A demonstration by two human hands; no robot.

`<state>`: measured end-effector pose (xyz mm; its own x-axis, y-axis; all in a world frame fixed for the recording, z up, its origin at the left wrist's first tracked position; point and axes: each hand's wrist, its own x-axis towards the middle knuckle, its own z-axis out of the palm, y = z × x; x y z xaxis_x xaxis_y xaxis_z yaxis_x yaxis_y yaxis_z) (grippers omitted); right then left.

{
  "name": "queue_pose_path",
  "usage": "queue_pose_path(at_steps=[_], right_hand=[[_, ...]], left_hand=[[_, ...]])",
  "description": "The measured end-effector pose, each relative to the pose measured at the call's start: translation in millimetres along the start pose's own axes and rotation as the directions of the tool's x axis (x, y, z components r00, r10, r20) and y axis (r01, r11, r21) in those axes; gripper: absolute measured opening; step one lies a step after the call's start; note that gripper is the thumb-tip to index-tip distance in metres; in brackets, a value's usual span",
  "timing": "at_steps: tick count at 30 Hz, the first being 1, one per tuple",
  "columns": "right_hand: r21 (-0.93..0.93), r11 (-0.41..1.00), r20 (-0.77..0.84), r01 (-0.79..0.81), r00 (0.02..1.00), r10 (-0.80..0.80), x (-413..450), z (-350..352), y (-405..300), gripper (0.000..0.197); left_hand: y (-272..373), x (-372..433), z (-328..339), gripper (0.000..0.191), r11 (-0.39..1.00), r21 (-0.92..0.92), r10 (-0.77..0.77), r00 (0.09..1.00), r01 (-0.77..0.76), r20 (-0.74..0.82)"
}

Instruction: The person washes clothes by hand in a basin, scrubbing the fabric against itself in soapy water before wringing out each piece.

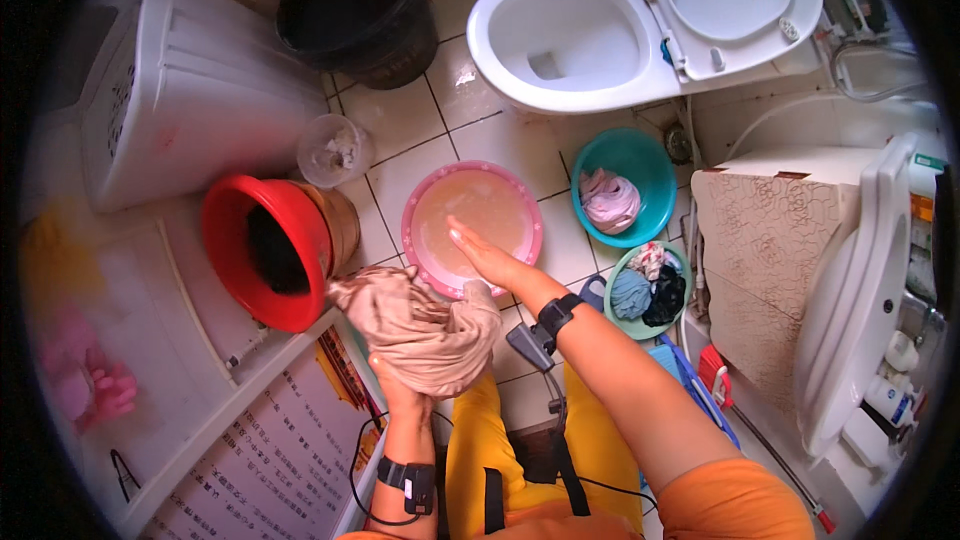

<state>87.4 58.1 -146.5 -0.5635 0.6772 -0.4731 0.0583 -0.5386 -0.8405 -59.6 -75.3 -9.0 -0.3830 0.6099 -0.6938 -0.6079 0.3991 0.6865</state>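
Observation:
My left hand [403, 388] grips a bundled beige cloth [442, 334] from below, and the folds hide most of its fingers. The bundle hangs at the near left side of a pink basin [411, 221], with one end close to the basin's rim. Inside the basin is cloudy, brownish water [480, 202]. Over its near right part, my right hand [484, 256] is stretched out flat and holds nothing. I cannot tell whether its fingertips touch the water.
A teal basin [660, 187] holds a pink cloth [609, 202]; a light green basin [616, 319] holds several cloths. A red tub [217, 247], plastic container [315, 165] and black bucket [390, 52] stand left. A toilet [517, 94] is ahead, a washbasin [847, 315] right.

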Motion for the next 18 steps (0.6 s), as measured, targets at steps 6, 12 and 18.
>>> queue_pose_path(at_steps=[6, 12, 18], right_hand=[[-0.585, 0.707, -0.491, -0.398, 0.867, 0.083, -40, -115, 108, 0.088], [-0.132, 0.799, -0.884, -0.586, 0.434, 0.172, -78, -256, 195, 0.11], [0.014, 0.74, -0.915, -0.673, 0.289, 0.28, -56, -325, 256, 0.121]], left_hand=[[6, 10, 20, 0.059, 0.992, -0.107, 0.025, 0.942, -0.065, -0.336], [-2, 18, 40, 0.056, 0.985, -0.16, -0.018, 0.904, -0.057, -0.427], [-49, 45, 62, 0.058, 0.964, -0.263, -0.115, 0.96, 0.045, -0.256]])
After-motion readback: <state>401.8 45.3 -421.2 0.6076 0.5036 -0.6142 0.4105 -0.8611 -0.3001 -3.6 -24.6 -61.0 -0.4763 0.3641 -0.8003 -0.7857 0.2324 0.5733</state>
